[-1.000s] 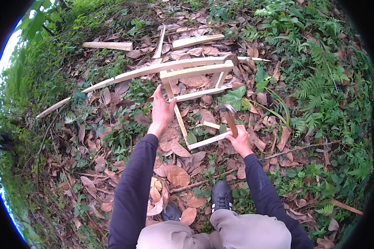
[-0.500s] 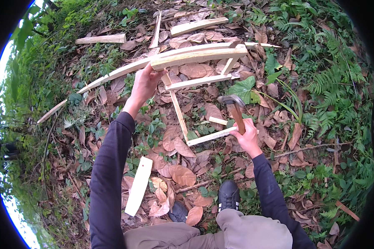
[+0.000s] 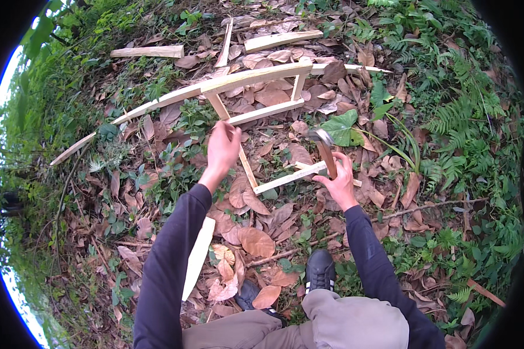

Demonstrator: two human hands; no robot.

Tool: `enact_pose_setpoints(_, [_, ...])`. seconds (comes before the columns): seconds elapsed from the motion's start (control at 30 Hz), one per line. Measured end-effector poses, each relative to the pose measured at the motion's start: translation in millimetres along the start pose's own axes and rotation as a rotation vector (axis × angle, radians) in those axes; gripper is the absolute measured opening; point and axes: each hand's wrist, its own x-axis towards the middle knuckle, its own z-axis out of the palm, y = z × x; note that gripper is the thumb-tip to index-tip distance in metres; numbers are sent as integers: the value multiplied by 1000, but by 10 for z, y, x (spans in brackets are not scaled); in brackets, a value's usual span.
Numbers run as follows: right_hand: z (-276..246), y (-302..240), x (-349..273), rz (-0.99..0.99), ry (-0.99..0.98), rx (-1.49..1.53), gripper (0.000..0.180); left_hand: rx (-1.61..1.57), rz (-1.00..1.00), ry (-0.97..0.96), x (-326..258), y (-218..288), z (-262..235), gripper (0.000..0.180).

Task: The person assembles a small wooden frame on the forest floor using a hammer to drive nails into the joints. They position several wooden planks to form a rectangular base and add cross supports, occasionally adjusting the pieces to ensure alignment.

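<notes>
A pale wooden frame (image 3: 266,112) of nailed-together strips stands on the leaf litter before me, a thicker board (image 3: 256,77) along its far end. My left hand (image 3: 221,152) is at the frame's left side strip, by the joint with the middle crosspiece. Its fingers are curled together; whether they grip the strip or some small thing is hidden. My right hand (image 3: 339,181) is closed round the wooden handle of a hammer (image 3: 327,158), its metal head up. That hand is beside the right end of the near crosspiece (image 3: 291,177).
Behind the frame lies a long curved wooden strip (image 3: 157,104). Loose wood pieces (image 3: 282,41) lie farther back. A flat pale board (image 3: 198,259) is partly behind my left forearm. My shoes (image 3: 320,270) are close by; ferns (image 3: 460,116) grow at the right.
My left hand has left the far board and come nearer, down to the side strip. The frame has shifted left and its far board sits differently. The hammer stays in my right hand.
</notes>
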Motion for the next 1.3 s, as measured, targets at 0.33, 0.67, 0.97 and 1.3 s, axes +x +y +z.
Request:
enact_pose_setpoints(0.33, [-293, 453, -215, 291, -181, -180, 26, 318, 568, -461, -1027, -160, 591, 27])
enact_pose_setpoints(0.67, [-889, 507, -567, 82, -128, -589, 34, 159, 203, -241, -895, -412, -496, 23])
enact_pose_setpoints(0.97, [-342, -572, -902, 448, -96, 290, 31, -7, 109, -398, -2263, -46, 429, 28])
enact_pose_setpoints(1.3, [133, -789, -68, -155, -50, 43, 23, -1011, -567, -422, -2084, 230, 1148, 29])
